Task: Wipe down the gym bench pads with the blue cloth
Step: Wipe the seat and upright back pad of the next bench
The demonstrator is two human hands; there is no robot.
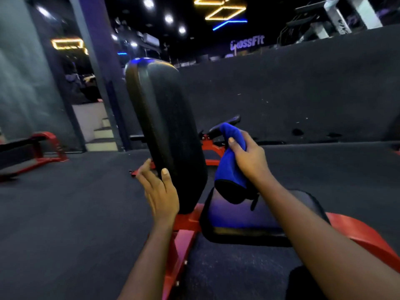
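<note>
Here, the right hand (249,155) grips the blue cloth (229,169) beside the back pad (164,126) the left hand (160,191) holds.

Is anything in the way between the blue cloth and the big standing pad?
Nothing visible. The right hand holds the blue cloth just beside the upright pad, only air between. The left hand grips the pad's other edge.
</note>
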